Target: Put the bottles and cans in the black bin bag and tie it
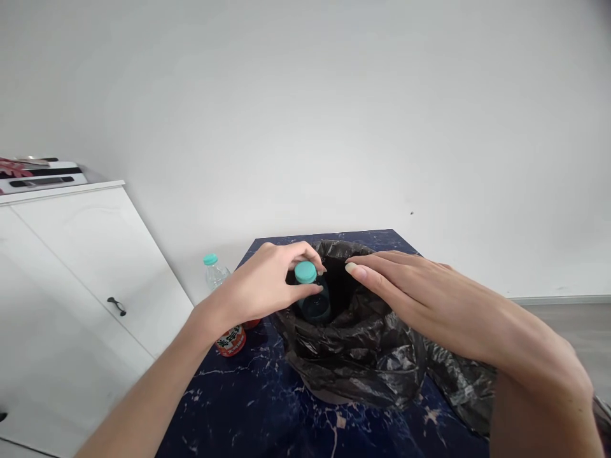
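Note:
My left hand [267, 280] curls its thumb and fingers around the neck of a clear plastic bottle [316, 306] with a teal cap. That bottle stands inside the mouth of a bin lined with a black plastic bag [358, 362], its lower part lost in the dark. Over the bag's right rim reaches my right hand [405, 283], fingers stretched out together and thumb tip pointing at the opening. Whether it touches the plastic I cannot tell. Left of the bin, partly behind my left forearm, is another teal-capped bottle [217, 272] with an orange-red label.
The bin rests on a dark blue marbled tabletop [238, 401] against a white wall [334, 127]. More black plastic [463, 381] spreads out under my right forearm. A white cabinet [95, 267] stands at the left, with several items on top.

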A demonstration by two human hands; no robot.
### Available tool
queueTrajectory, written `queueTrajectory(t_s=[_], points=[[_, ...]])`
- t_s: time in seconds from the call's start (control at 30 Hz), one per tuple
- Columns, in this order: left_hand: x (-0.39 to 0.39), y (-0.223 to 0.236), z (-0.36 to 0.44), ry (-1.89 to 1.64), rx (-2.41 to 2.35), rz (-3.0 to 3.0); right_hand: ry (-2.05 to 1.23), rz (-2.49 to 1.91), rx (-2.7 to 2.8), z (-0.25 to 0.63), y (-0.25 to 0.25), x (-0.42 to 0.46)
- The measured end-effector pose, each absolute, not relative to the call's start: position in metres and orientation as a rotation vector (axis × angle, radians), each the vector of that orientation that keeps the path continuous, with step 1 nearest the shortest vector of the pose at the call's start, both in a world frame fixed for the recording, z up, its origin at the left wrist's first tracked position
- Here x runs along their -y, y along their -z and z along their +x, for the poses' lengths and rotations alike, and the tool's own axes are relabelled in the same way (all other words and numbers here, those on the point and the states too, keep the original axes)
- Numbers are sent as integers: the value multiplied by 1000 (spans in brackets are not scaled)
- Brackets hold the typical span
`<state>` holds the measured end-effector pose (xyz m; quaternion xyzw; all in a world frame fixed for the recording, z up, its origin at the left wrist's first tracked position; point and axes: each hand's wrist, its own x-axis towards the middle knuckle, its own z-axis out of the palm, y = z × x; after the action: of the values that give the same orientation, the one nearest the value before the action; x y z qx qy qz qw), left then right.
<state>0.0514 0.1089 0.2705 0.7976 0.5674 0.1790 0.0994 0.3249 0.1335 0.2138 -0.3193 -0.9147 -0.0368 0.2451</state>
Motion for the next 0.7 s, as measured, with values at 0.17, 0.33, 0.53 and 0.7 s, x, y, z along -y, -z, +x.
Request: queueTrajectory(t_s=[0.17, 0.33, 0.53, 0.7], points=[[-114, -273, 49, -340, -1657, 2398, 94, -878, 2484, 329, -210, -136], [-113, -276, 49, -259, -1603, 2423, 19, -942, 2457, 327, -217, -134], [-106, -274, 47, -630, -1721, 2419, -103, -1036, 2366, 320, -232, -129], [-109, -269, 19, -1103, -2037, 2329, -136, -1020, 2326, 317, -236, -128]])
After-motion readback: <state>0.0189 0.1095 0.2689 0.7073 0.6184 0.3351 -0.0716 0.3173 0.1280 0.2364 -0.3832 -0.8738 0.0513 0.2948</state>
